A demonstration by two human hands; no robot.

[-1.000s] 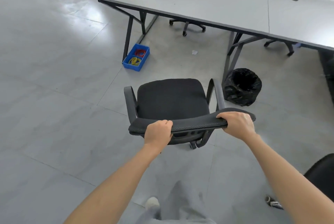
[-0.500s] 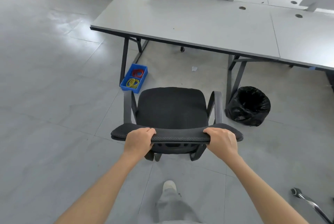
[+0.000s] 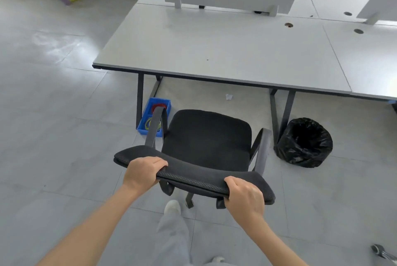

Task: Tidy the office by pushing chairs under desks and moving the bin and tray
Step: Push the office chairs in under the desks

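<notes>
Left hand (image 3: 143, 172) and right hand (image 3: 245, 196), each grip closed on the chair (image 3: 206, 137) backrest; table (image 3: 214, 51) at twelve o'clock; bin (image 3: 305, 143) at two.

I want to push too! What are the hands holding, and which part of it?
Both hands, left hand and right hand, grip the top edge of the backrest of the black fabric office chair.

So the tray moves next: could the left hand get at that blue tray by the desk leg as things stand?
Probably not yet: the left hand grips the chair back, and the chair's armrest stands before the blue tray.
</notes>
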